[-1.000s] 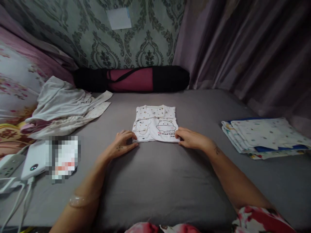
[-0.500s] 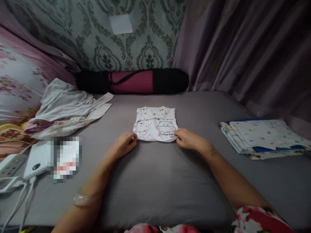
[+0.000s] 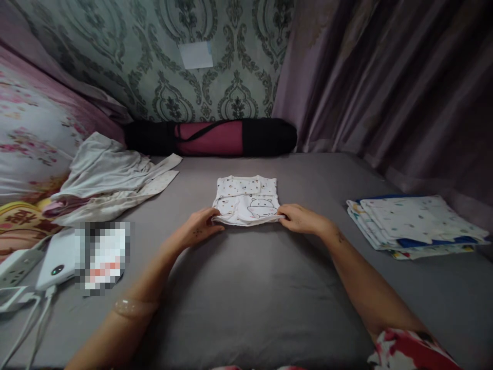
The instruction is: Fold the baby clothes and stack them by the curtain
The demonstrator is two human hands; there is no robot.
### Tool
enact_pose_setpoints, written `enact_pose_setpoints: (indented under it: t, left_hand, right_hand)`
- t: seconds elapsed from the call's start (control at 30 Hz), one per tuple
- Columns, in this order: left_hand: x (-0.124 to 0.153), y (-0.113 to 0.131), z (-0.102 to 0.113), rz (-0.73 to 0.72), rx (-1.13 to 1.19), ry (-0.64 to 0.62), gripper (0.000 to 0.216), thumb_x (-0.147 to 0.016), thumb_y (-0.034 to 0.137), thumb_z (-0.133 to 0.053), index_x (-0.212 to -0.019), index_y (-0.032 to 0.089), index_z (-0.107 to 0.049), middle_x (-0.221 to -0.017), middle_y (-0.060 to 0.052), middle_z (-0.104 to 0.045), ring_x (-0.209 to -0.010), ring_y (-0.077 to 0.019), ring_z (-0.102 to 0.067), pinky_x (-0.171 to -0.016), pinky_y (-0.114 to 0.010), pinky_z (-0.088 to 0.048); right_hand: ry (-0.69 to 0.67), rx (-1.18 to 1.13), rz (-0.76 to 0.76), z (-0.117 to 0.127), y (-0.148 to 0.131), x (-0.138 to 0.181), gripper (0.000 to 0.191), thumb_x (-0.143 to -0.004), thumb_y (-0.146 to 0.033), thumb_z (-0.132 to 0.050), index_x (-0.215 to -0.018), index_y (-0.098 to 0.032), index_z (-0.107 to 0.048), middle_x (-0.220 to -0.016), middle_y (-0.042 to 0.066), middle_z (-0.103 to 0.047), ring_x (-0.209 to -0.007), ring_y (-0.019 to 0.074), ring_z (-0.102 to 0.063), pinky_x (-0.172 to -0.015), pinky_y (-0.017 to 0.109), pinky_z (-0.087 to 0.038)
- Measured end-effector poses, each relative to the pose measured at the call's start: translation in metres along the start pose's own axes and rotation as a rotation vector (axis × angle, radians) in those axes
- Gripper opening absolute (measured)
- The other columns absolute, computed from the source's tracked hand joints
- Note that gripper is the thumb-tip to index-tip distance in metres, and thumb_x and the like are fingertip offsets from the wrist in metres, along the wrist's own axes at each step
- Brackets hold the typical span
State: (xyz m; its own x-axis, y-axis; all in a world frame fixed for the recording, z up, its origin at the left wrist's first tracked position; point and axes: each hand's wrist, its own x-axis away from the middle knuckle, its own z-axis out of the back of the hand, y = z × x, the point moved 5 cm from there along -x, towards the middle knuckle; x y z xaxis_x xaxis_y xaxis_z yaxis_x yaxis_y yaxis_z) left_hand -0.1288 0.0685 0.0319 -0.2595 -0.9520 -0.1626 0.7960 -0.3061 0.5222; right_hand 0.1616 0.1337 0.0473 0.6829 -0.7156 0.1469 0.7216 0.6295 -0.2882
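Observation:
A small white baby shirt [image 3: 246, 198], printed with a cartoon animal and little dots, lies partly folded on the grey bed sheet [image 3: 239, 288]. My left hand [image 3: 202, 224] pinches its near left corner. At the near right corner, my right hand [image 3: 302, 217] grips the hem between thumb and fingers. The near edge is lifted a little and curls between my hands, hiding part of the lettering under the cartoon. The far part of the shirt rests flat.
A stack of folded printed clothes [image 3: 419, 221] sits on the right. Loose pale garments [image 3: 111, 169] lie at left, near a white power bank [image 3: 57, 259] with cables and a power strip [image 3: 17, 267]. A black and maroon rolled bag [image 3: 211, 137] lies along the wall.
Both hands have raised the shirt's near hem, which now curls up and covers the lettering. The camera view has tilted up slightly.

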Motion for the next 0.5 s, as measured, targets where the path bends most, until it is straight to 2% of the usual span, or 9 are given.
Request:
enact_pose_setpoints:
  t: [0.13,0.27,0.37,0.5]
  left_hand:
    - [-0.018,-0.003,0.011,-0.07,-0.031,0.031,0.024,-0.09,0.039,-0.049,-0.095,0.02,-0.064,-0.089,-0.004,-0.061,-0.071,-0.0144,-0.056,-0.069,-0.026,-0.045]
    - [-0.038,-0.005,0.017,-0.053,-0.076,0.225,0.023,-0.09,0.036,-0.047,-0.093,0.019,-0.063,-0.086,-0.005,-0.059,-0.078,-0.0174,-0.056,-0.073,-0.029,-0.045]
    - [-0.052,-0.011,0.013,-0.028,-0.064,0.333,0.022,-0.09,0.035,-0.046,-0.094,0.019,-0.061,-0.087,-0.006,-0.06,-0.082,-0.0187,-0.056,-0.075,-0.029,-0.045]
    - [-0.072,-0.025,0.003,0.057,-0.015,0.384,0.022,-0.092,0.034,-0.044,-0.1,0.02,-0.059,-0.09,-0.006,-0.065,-0.08,-0.018,-0.059,-0.076,-0.029,-0.046]
  right_hand:
    - [0.128,-0.017,-0.057,0.017,0.001,-0.009,0.019,-0.088,-0.021,-0.045,-0.095,-0.019,-0.063,-0.092,0.007,-0.068,-0.08,0.017,-0.059,-0.068,0.024,-0.035]
    - [0.293,-0.024,-0.161,0.027,0.003,-0.023,0.024,-0.089,-0.022,-0.044,-0.106,-0.019,-0.06,-0.092,0.007,-0.069,-0.08,0.0183,-0.061,-0.069,0.025,-0.036]
    - [0.389,-0.012,-0.226,0.026,0.006,-0.037,0.025,-0.092,-0.023,-0.042,-0.111,-0.021,-0.058,-0.096,0.007,-0.07,-0.084,0.0204,-0.063,-0.07,0.026,-0.037]
    - [0.49,0.01,-0.275,0.022,0.013,-0.053,0.027,-0.094,-0.023,-0.039,-0.115,-0.02,-0.055,-0.106,0.01,-0.069,-0.094,0.022,-0.063,-0.075,0.027,-0.039]
